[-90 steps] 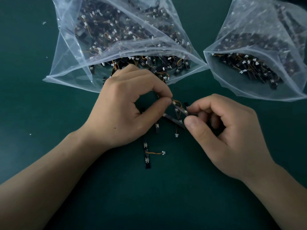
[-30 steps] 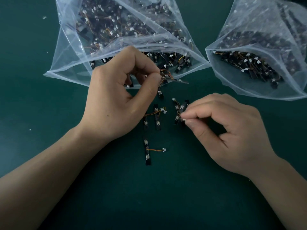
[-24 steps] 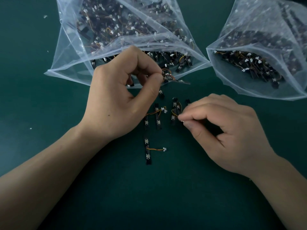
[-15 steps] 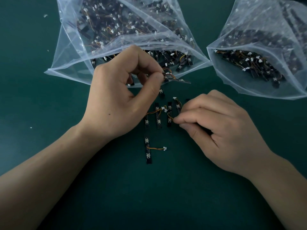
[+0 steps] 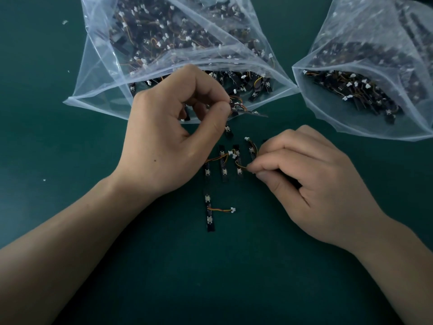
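The counter (image 5: 70,160) is dark green. Two clear plastic bags lie on its far side, the left bag (image 5: 100,73) and the right bag (image 5: 351,31) just beside each other, both full of small wired parts. Nearer me, a few black strips (image 5: 224,170) lie side by side, with one more wired strip (image 5: 209,219) below them. White scraps (image 5: 65,22) dot the left.
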### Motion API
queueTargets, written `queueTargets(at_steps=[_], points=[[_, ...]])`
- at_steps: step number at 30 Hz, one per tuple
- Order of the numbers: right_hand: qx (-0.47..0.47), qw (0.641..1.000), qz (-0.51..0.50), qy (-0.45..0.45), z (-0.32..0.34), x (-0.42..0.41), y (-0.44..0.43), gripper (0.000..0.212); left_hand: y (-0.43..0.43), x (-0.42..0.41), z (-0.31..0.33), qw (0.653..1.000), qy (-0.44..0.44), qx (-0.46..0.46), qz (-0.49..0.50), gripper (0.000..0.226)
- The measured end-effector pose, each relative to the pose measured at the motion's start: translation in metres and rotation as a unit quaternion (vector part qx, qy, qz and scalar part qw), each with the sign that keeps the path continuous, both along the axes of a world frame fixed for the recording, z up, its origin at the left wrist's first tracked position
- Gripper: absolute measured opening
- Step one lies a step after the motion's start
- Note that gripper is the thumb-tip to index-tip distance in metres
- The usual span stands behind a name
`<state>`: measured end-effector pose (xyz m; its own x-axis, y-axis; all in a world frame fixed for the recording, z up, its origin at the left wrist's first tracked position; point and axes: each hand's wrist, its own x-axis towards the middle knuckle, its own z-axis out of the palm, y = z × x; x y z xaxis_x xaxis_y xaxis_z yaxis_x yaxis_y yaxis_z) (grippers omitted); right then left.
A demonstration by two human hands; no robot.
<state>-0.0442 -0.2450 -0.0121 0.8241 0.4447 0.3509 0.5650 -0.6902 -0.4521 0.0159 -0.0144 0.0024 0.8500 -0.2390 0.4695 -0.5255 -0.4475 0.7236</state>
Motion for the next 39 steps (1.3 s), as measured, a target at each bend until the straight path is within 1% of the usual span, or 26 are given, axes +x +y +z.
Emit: queueTargets(at_steps=[3,7,10,14,19,22,27,30,33,36,39], points=[[0.024,1.000,-0.010,0.007,0.0016,-0.0016,0.0007,0.012,0.0000,0.0002,0.0006,1.000,0.000,-0.001,0.003,0.006],[0.098,0.992,-0.078,0.020,0.0059,-0.0026,-0.0026,0.021,-0.0001,-0.0003,0.0009,1.000,0.004,-0.001,0.002,0.006],[0.119,0.986,-0.113,0.035,0.0072,-0.0011,-0.0029,0.021,0.0003,0.0000,0.0006,1.000,0.004,-0.001,0.008,0.004],[0.094,0.989,-0.108,0.032,0.0080,-0.0023,-0.0008,0.009,-0.0003,-0.0002,0.0008,1.000,0.003,-0.001,0.011,0.005],[0.019,0.995,-0.099,0.026,0.0084,-0.0035,0.0032,0.026,-0.0002,0.0002,0.0004,1.000,0.001,0.000,0.009,0.005],[-0.007,0.995,-0.097,0.024,0.0086,-0.0041,0.0054,0.028,0.0001,0.0002,0.0007,1.000,0.000,-0.001,0.009,0.005],[-0.004,0.995,-0.096,0.022,0.0083,-0.0043,0.0050,0.022,0.0000,0.0000,0.0011,1.000,-0.003,0.000,0.007,0.006],[0.015,0.995,-0.101,0.018,0.0079,-0.0043,0.0051,0.018,-0.0003,-0.0001,0.0004,1.000,-0.003,0.001,0.009,0.006],[0.035,0.989,-0.143,0.013,0.0075,-0.0028,0.0023,0.011,-0.0001,-0.0002,0.0001,1.000,0.003,-0.001,0.008,0.005],[0.019,0.982,-0.180,0.046,0.0055,-0.0012,0.0001,0.020,0.0005,-0.0003,0.0000,1.000,0.003,-0.001,0.006,0.004],[0.009,0.982,-0.180,0.058,0.0047,-0.0011,0.0017,0.019,0.0005,-0.0002,0.0000,1.000,0.002,-0.001,0.004,0.004]])
